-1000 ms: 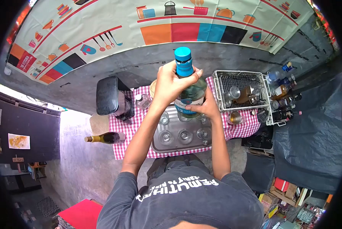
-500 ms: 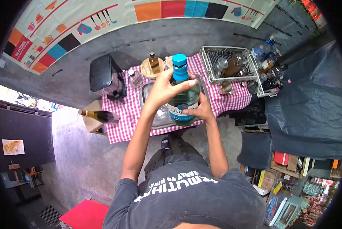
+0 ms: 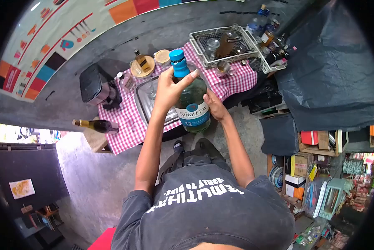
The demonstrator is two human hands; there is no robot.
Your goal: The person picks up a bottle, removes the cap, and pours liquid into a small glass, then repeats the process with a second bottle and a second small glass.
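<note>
A green glass whisky bottle (image 3: 191, 98) with a blue cap and a "Singleton" label is held up in front of me, above the table's near edge. My left hand (image 3: 169, 90) wraps round its shoulder just below the neck, thumb across the front. On the other side, my right hand (image 3: 217, 107) grips the bottle's lower body beside the label; its fingers are mostly hidden behind the glass. The bottle leans slightly, cap end away from me. Behind it, a metal tray (image 3: 144, 96) rests on the checkered cloth (image 3: 126, 139).
Left of the tray stand a dark bin (image 3: 96, 85), a clear bottle (image 3: 125, 81) and a lying dark bottle (image 3: 96, 125). Farther back, a small bottle (image 3: 142, 61) sits on a round wooden board. A wire rack (image 3: 203, 62) with glassware is at right, near several bottles (image 3: 268, 37).
My view has turned, so the table appears shifted left and tilted. The bottle has moved slightly left and its label now shows more fully, with the right thumb moved off it to the side.
</note>
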